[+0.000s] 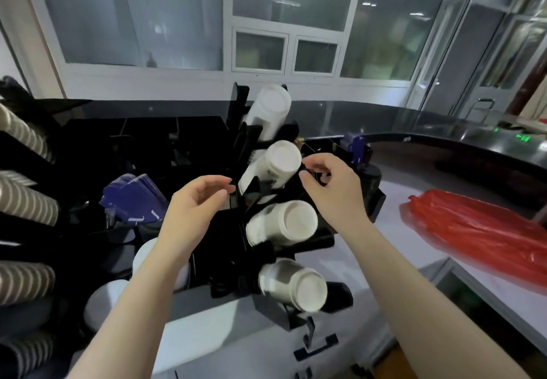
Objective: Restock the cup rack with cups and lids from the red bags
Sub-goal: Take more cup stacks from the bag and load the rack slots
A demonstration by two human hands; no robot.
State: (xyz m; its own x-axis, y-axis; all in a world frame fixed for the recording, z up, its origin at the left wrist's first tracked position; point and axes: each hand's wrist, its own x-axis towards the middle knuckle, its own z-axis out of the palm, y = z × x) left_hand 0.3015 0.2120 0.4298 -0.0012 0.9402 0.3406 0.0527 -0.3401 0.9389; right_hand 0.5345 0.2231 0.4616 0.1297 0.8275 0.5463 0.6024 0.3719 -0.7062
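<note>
A black cup rack (225, 239) stands on the white counter with several stacks of white paper cups slanting out of its slots: a top stack (268, 109), a second stack (273, 165), a third (284, 224) and a bottom one (293, 285). My left hand (195, 204) hovers left of the second stack, fingers loosely curled, holding nothing. My right hand (328, 183) is just right of that stack, fingers relaxed and curled near its rim, also holding nothing. A red plastic bag (473, 227) lies on the counter to the right.
Striped cup stacks (23, 204) fill a rack at the left edge. Blue sleeves (133, 201) sit behind my left hand. White lids (106, 304) lie low at the left. A dark curved counter (444, 147) and windows are behind.
</note>
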